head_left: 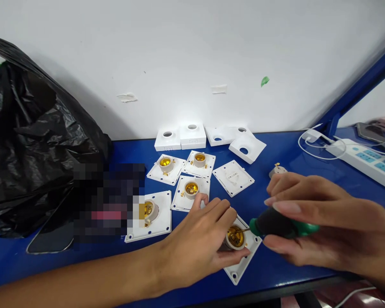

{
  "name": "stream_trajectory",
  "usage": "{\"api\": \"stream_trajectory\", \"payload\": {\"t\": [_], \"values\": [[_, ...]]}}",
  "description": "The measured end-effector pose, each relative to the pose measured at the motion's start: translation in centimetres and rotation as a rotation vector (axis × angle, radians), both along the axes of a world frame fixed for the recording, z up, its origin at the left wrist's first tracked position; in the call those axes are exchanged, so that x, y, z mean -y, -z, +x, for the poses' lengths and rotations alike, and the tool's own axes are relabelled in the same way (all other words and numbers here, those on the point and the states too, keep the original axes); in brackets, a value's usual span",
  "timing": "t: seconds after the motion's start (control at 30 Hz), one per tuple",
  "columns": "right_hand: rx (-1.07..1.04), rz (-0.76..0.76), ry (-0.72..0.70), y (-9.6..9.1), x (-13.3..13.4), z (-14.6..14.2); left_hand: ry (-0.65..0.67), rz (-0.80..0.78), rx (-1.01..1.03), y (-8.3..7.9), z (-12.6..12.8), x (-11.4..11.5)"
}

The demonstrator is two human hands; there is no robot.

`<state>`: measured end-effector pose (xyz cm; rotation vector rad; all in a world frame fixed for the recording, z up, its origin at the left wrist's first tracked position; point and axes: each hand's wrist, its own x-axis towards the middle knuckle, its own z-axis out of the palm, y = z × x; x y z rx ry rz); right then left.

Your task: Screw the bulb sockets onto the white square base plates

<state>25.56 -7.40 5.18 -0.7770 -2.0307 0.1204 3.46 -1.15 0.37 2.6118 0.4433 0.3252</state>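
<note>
My left hand (200, 241) is closed around a white lamp holder plate (244, 259) with a brass socket (235, 236), near the front edge of the blue table (285, 145). My right hand (321, 224) grips a green and black screwdriver (280, 224). Its thin tip points left and touches the brass socket. Several more lamp holder plates (192, 188) with brass sockets lie flat just behind my left hand.
Several white square covers (192, 136) with round holes stand by the white wall. A plain white plate (233, 177) lies right of the sockets. A black plastic bag (28, 141) fills the left. A white power strip (368, 162) with cables sits at right. A small socket part (277, 170) lies behind my right hand.
</note>
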Motion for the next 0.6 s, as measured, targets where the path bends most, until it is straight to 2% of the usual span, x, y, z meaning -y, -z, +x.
{"api": "stream_trajectory", "payload": {"t": [0.07,0.2,0.37,0.53,0.6], "values": [[-0.013,-0.011,-0.037,0.18,-0.15,0.16,-0.001,0.002,0.003,-0.08,-0.01,0.02],[-0.114,-0.143,-0.136,0.67,-0.45,-0.07,0.008,0.013,0.025,0.00,-0.03,0.02],[-0.232,-0.052,0.026,1.06,-0.35,-0.43,-0.014,0.056,0.046,0.34,0.13,-0.10],[-0.153,-0.242,-0.178,0.93,-0.49,-0.08,0.000,0.026,0.030,0.22,0.09,-0.06],[-0.189,-0.231,-0.140,1.03,-0.54,-0.17,0.004,0.026,0.038,0.21,0.06,-0.02]]}}
